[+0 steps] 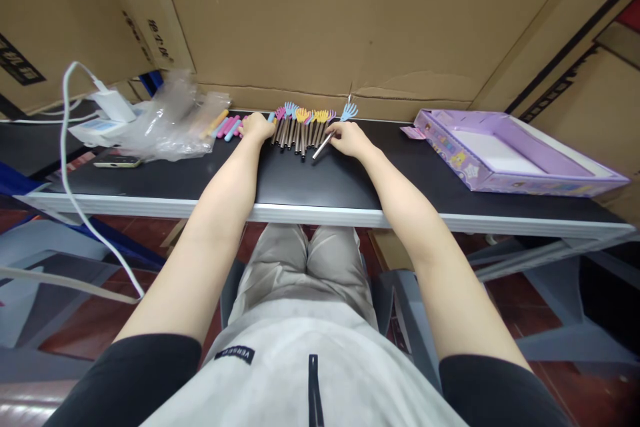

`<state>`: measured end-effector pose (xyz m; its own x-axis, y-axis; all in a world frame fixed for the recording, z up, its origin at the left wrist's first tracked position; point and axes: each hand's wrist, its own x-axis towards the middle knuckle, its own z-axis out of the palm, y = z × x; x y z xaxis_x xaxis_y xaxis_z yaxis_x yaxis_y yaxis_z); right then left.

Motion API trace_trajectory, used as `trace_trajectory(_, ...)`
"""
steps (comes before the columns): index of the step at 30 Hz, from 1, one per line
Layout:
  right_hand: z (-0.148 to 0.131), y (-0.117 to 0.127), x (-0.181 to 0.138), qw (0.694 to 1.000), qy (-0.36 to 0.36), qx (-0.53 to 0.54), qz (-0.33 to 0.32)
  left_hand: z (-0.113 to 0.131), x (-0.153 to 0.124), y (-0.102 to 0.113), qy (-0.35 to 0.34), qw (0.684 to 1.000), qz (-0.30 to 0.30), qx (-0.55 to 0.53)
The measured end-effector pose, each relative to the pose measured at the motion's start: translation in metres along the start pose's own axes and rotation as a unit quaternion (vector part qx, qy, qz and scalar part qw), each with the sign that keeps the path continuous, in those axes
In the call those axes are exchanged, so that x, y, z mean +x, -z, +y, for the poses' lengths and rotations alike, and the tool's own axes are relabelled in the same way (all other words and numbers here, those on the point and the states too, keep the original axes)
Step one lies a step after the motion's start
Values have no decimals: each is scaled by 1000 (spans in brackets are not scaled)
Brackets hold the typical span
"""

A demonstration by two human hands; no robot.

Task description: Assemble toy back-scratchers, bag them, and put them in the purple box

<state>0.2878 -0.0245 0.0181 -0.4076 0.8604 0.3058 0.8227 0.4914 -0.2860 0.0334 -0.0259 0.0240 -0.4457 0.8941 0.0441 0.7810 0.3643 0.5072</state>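
Slim silver rod with blue hand-shaped head (325,145), tilted over black worktop (320,187), held in right hand's (350,138) pinched grip. Left hand (257,127) beside pink, blue, yellow tubes (232,125); cannot tell its grip. Similar multicoloured-headed rods (302,133) between hands.

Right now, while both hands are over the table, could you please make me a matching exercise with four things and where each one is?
Things
1. open purple box
2. single blue-headed stick
3. clear plastic bag
4. row of hand-headed sticks

Places
A. held in the right hand
B. near the white charger
C. between the two hands
D. toward the right end of the black table

Pairs: 1-D, 2-A, 3-B, 4-C
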Motion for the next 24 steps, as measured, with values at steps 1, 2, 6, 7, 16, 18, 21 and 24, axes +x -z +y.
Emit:
trace_trajectory(1,0,0,0,1000,1,-1,0,0,1,-1,-4,1000,2,-6)
trace_trajectory(2,1,0,1,1000,2,-3,0,0,2,-2,-7,1000,7,-9)
trace_trajectory(6,3,-2,2,1000,6,-8,-4,-1,6,-6,-48,998,46,-12)
trace_trajectory(7,4,-3,2,1000,7,-6,-7,0,7,-7,-69,996,49,-15)
trace_trajectory(16,1,-20,2,998,41,45,-20,18,-2,-21,-234,958,-14,-167)
trace_trajectory(18,0,-22,3,998,38,54,-24,21,-5,-24,-247,947,-54,-195)
trace_trajectory(21,0,-24,5,997,30,66,-31,23,-9,-26,-252,945,-87,-190)
trace_trajectory(24,0,-26,7,996,27,72,-42,22,-11,-26,-245,951,-73,-177)
